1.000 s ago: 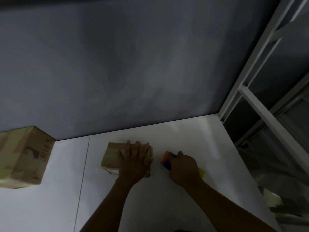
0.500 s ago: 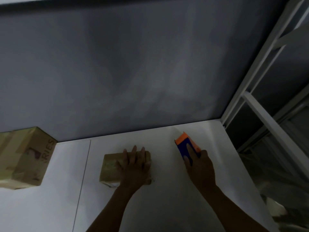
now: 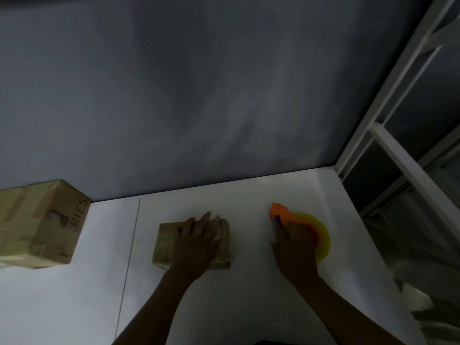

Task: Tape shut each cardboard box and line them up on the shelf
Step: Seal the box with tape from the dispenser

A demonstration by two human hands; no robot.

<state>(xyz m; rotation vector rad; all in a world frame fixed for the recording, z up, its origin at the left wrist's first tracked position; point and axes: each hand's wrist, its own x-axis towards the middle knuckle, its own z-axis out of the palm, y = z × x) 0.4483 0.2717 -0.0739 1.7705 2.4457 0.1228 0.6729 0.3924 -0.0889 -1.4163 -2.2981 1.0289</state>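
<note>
Presses the left hand (image 3: 196, 241) flat, fingers straight and close together, on top of the small cardboard box (image 3: 164, 242), lying on the white shelf (image 3: 249, 307) near its middle. Grips with the right hand (image 3: 296, 250) the orange and yellow tape dispenser (image 3: 280, 212), down on the shelf to the right of that box and apart from it. Further left, well apart from both hands, a larger taped box (image 3: 42, 225) lettered "RIES" by the grey wall (image 3: 199, 95); at the far right, a white metal frame (image 3: 398, 158).
</note>
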